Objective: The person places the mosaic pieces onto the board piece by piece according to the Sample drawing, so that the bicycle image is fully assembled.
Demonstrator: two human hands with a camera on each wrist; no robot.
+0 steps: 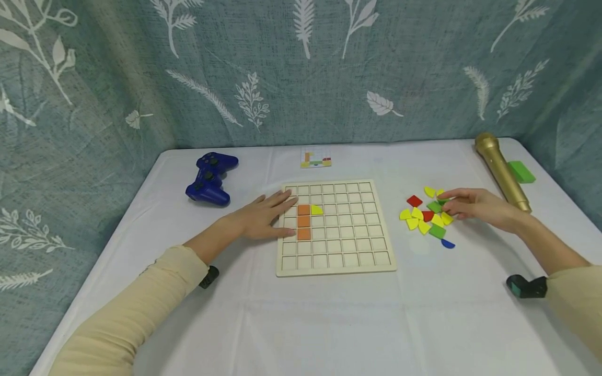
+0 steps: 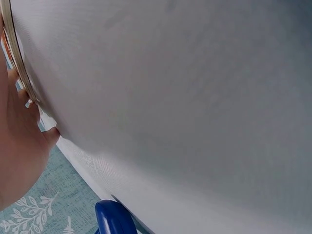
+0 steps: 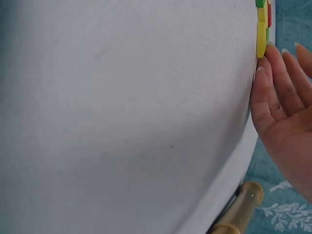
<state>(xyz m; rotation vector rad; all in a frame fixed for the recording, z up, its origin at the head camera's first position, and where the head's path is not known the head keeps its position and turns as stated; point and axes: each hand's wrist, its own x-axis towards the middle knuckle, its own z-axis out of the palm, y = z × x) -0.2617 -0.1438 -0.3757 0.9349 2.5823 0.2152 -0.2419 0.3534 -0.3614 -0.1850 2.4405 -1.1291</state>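
A pale wooden grid board (image 1: 345, 248) lies mid-table in the head view. Three orange squares (image 1: 304, 221) fill a column of its cells, with a yellow quarter-round piece (image 1: 316, 210) beside the top one. My left hand (image 1: 263, 215) rests spread on the board's left edge, thumb and fingers apart. To the right of the board, my right hand (image 1: 479, 205) reaches its loosely bent fingers to a loose pile of yellow pieces (image 1: 412, 224), green pieces (image 1: 437, 231), red pieces (image 1: 414, 201) and a blue half-round (image 1: 448, 244). No piece shows in its grasp.
A small pattern card (image 1: 316, 156) lies behind the board. At the back left sits a blue game controller (image 1: 211, 178). A gold microphone (image 1: 501, 169) and a green block (image 1: 522, 172) lie at the back right, close to my right hand.
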